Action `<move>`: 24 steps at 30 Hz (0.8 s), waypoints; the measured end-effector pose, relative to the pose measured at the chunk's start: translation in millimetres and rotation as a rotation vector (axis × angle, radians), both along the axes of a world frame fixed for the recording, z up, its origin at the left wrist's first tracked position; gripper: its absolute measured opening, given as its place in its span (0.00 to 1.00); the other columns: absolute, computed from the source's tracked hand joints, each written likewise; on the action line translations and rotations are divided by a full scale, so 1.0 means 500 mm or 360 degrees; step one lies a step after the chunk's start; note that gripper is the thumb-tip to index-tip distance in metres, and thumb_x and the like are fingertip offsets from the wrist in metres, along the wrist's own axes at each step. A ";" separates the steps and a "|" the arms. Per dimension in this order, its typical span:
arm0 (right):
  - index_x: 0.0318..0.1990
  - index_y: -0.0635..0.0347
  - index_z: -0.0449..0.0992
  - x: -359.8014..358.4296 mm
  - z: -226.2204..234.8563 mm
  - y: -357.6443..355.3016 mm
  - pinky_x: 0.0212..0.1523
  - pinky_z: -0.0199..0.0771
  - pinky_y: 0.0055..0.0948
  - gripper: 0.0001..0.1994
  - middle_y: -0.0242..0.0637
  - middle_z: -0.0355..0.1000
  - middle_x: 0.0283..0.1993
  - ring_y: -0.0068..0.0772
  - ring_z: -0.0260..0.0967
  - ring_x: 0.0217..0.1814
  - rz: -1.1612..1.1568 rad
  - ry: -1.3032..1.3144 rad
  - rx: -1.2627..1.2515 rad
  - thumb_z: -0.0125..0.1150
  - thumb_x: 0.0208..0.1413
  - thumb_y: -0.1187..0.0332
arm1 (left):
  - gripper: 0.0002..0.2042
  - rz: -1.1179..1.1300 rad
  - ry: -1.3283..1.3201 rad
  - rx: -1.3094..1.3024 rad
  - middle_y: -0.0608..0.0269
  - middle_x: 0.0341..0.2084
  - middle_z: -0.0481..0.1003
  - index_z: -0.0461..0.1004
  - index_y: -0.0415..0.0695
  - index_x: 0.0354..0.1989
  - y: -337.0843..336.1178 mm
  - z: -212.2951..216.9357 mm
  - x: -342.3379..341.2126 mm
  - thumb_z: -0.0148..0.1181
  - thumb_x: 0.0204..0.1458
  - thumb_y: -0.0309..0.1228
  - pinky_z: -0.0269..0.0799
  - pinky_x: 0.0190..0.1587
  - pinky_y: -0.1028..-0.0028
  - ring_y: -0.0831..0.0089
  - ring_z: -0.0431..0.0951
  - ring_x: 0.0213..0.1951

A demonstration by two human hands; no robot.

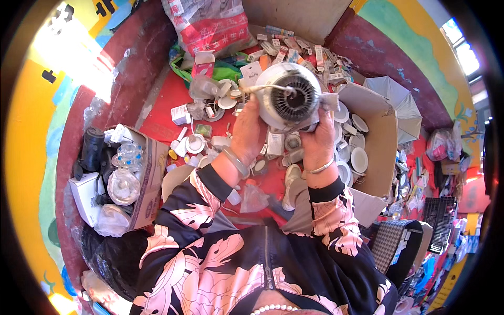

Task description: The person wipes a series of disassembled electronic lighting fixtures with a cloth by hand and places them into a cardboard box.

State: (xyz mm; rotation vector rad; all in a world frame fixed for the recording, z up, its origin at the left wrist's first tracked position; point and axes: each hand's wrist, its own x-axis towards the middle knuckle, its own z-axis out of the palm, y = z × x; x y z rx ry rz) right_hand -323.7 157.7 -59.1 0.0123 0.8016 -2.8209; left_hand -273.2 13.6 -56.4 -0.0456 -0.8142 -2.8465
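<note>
Between my two hands is a round white lamp (270, 107) with a ring of dark cooling fins facing up and a dark hollow in its middle. A pale cable crosses its top to the left. My left hand (249, 131) is closed on the lamp's left side, the thumb along its edge. My right hand (321, 135) grips the right side, near a crumpled greyish wrapping (329, 101). The fingers under the lamp are hidden. Below it, a small white box (274, 144) and loose fittings lie on the red floor covering.
To the right stands an open cardboard box (379, 144) holding several white round downlights (359, 159). Another carton (149, 181) with mixed lamps is at the left. Small packages (319, 58) pile up at the back beside a printed sack (214, 26). A silver umbrella (394, 97) leans behind the right box.
</note>
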 end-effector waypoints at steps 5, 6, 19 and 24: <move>0.50 0.60 0.68 0.049 0.010 -0.046 0.51 0.69 0.32 0.12 0.34 0.70 0.47 0.30 0.68 0.48 0.0051 0.0161 0.0203 0.50 0.58 0.72 | 0.21 0.0170 -0.0020 -0.0014 0.59 0.46 0.71 0.64 0.39 0.51 -0.049 0.005 -0.004 0.37 0.62 0.44 0.67 0.52 0.68 0.70 0.71 0.47; 0.51 0.59 0.68 0.057 0.019 -0.051 0.51 0.68 0.31 0.13 0.32 0.70 0.48 0.29 0.68 0.48 0.0077 0.0191 0.0231 0.51 0.58 0.73 | 0.21 0.0157 -0.0024 0.0022 0.59 0.45 0.71 0.64 0.39 0.50 -0.058 0.007 -0.003 0.37 0.62 0.44 0.67 0.50 0.69 0.71 0.71 0.46; 0.49 0.63 0.70 0.053 0.009 -0.005 0.48 0.66 0.23 0.13 0.30 0.70 0.44 0.23 0.66 0.45 0.0357 0.0543 0.0536 0.54 0.58 0.69 | 0.17 0.0222 0.0095 -0.0578 0.64 0.29 0.75 0.73 0.38 0.36 -0.116 0.050 0.012 0.42 0.61 0.39 0.72 0.33 0.80 0.80 0.74 0.31; 0.47 0.65 0.71 0.038 0.053 0.017 0.47 0.64 0.21 0.14 0.28 0.70 0.42 0.20 0.64 0.45 0.0443 0.0731 0.0804 0.56 0.57 0.66 | 0.12 0.0164 0.0155 -0.0968 0.72 0.26 0.73 0.74 0.39 0.33 -0.130 -0.008 0.013 0.48 0.59 0.34 0.66 0.32 0.83 0.85 0.70 0.29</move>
